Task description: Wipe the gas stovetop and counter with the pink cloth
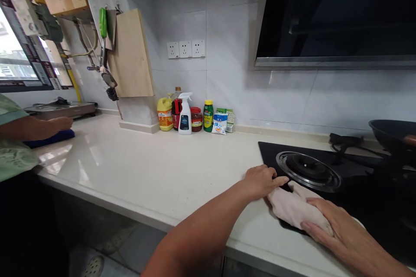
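Note:
My right hand (338, 227) is closed on a bunched, pale pinkish cloth (294, 207), which lies across the front left edge of the black cooktop (266, 156). At the cloth's far left end is my left hand (264, 179), its fingers curled down over the cooktop's corner and the cloth's edge. The fingertips of my left hand are partly hidden. Just behind both hands sits a round burner (307, 169).
A wok (393, 138) stands at the far right, under a dark range hood (338, 17). Bottles, including a white spray bottle (185, 117), line the wall behind the pale counter (156, 164). At left, another person's hand (61, 124) is over a dark blue cloth (52, 138).

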A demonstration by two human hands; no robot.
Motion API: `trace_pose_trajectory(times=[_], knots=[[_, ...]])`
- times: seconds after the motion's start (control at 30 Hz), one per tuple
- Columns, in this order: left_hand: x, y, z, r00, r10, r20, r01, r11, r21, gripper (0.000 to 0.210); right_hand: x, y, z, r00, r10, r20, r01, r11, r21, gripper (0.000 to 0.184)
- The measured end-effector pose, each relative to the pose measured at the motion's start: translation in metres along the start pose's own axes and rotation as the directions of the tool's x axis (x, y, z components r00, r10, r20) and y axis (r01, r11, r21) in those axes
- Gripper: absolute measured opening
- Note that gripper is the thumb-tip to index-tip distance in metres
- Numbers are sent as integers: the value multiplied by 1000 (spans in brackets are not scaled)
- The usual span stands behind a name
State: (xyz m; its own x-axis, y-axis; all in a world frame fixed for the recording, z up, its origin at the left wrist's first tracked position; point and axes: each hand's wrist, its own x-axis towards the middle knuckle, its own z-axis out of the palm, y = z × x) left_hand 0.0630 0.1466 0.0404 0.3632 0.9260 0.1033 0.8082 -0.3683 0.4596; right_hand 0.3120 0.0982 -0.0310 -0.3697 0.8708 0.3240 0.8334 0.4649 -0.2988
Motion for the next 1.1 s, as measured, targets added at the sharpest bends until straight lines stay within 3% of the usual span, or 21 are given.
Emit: trace_pose_trajectory(times=[0.1, 0.2, 0.47, 0.7, 0.9, 1.1], knots=[[2, -2, 3, 1000, 11, 16, -11, 1000, 11, 60, -7, 7, -7, 998, 53, 14, -53, 999, -3, 46], [3, -3, 2, 1000, 14, 5, -14, 1000, -10, 60, 9, 4, -8, 999, 42, 31, -41, 999, -8, 42], [3, -5, -1, 989, -34, -144, 23, 997, -79, 56, 84, -16, 6, 999, -32, 39, 34, 998, -53, 38], [3, -6, 2, 977, -11, -211, 22, 998, 52, 59, 152, -11, 29, 988, -112, 107, 124, 986, -113, 40], [2, -9, 10, 979, 35, -201, -25, 998, 49, 63, 209, -1, 42, 995, 60, 76, -41, 972, -230, 62], [0, -7, 11, 991, 72, -115, -61, 994, 92, 72, 255, 17, 51, 978, 207, 16, -197, 948, -251, 67]])
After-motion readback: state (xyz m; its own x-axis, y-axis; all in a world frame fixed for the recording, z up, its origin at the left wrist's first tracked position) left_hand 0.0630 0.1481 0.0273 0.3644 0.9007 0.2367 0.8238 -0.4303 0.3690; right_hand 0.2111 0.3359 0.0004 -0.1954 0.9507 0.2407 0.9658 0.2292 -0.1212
